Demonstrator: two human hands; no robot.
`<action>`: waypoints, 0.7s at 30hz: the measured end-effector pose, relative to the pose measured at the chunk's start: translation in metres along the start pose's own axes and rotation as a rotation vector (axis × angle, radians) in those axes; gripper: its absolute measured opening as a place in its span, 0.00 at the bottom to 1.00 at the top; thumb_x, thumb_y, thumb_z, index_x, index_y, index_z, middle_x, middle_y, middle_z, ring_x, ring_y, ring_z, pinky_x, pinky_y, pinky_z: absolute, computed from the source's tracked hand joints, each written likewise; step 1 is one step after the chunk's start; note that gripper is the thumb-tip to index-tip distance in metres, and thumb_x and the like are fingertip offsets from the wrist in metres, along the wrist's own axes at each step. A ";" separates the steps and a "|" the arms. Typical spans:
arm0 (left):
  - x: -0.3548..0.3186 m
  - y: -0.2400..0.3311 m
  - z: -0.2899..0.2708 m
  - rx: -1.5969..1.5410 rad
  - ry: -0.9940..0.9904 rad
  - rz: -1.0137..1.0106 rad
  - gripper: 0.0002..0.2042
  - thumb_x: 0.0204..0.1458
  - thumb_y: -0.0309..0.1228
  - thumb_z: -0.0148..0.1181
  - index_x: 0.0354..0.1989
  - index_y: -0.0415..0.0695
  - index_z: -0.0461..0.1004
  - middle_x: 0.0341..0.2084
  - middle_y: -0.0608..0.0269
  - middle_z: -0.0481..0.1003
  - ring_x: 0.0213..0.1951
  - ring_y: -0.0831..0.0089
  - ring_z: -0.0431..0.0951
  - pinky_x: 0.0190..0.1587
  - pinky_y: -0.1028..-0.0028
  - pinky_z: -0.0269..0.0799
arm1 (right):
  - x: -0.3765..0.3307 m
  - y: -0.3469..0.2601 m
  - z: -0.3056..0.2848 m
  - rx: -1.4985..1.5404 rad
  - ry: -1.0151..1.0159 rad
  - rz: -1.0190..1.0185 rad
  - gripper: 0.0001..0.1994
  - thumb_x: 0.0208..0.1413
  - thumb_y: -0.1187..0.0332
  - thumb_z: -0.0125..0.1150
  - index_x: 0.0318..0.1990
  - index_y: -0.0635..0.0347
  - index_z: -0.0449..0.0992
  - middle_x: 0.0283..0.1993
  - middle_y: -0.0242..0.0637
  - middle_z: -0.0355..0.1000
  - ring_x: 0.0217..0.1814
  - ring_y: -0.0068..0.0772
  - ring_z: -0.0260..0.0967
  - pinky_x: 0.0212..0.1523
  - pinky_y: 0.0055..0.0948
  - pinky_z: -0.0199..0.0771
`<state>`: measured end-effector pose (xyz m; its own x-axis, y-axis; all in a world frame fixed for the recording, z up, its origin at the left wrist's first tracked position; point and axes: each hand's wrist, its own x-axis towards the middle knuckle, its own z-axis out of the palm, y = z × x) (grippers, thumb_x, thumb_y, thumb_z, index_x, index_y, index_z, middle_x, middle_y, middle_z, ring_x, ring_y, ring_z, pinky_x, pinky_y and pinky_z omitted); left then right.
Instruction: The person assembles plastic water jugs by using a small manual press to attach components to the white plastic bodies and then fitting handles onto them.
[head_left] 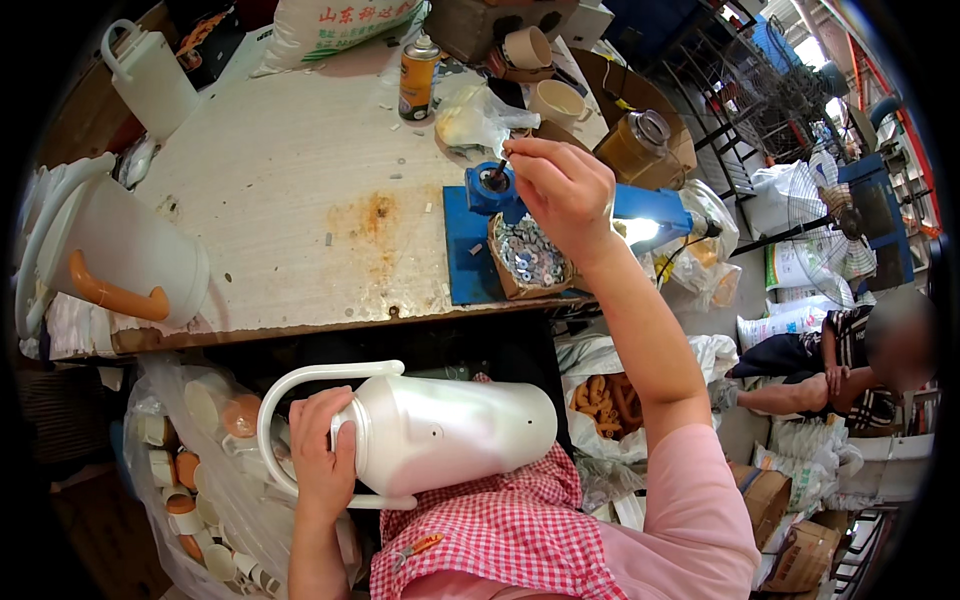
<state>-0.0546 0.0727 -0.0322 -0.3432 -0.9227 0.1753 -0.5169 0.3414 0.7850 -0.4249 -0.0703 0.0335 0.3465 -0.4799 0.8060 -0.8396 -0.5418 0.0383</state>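
A white plastic can [480, 425] with an arched handle lies on its side across my lap, with two small holes in its wall. My left hand [325, 450] is wrapped round its rim end, inside the loop of the handle. Over the tabletop, my right hand [565, 190] is closed in a pinch above the round end of a blue metal tool [483, 200]. A thin dark piece shows just below the fingertips; whether they hold it, and what it is, I cannot make out. Below that hand, small metal washers [530, 255] fill a cut-down cardboard box.
A white can with an orange handle [130, 250] stands at the table's left, another white can [150, 80] behind it. A spray can [418, 78] and cups [560, 102] are at the back. Bags of plastic parts flank my lap. A person [850, 350] sits at far right.
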 end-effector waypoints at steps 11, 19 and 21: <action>-0.036 -0.009 -0.105 -0.261 0.703 -0.503 0.18 0.66 0.37 0.44 0.50 0.36 0.75 0.47 0.54 0.75 0.48 0.65 0.77 0.53 0.67 0.72 | -0.077 -0.097 -0.044 1.049 -0.325 1.050 0.16 0.68 0.62 0.51 0.50 0.69 0.73 0.40 0.40 0.80 0.44 0.33 0.78 0.49 0.31 0.76; 0.087 -0.029 -0.094 -0.089 0.683 -0.180 0.16 0.65 0.34 0.46 0.50 0.34 0.75 0.48 0.59 0.75 0.48 0.69 0.76 0.54 0.69 0.71 | -0.008 -0.086 -0.003 1.280 0.006 1.087 0.17 0.61 0.65 0.65 0.50 0.68 0.73 0.40 0.33 0.77 0.38 0.17 0.72 0.41 0.22 0.76; 0.126 -0.020 -0.088 -0.265 0.634 -0.151 0.16 0.65 0.34 0.48 0.50 0.35 0.76 0.45 0.59 0.76 0.47 0.71 0.76 0.53 0.71 0.71 | -0.013 -0.067 -0.008 1.182 0.137 1.079 0.17 0.59 0.65 0.67 0.49 0.68 0.73 0.42 0.35 0.78 0.40 0.21 0.74 0.41 0.23 0.77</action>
<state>-0.0188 -0.0665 0.0268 0.2818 -0.9106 0.3023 -0.2870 0.2206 0.9322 -0.3768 -0.0219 0.0255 -0.2584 -0.9452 0.1997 0.1456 -0.2425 -0.9592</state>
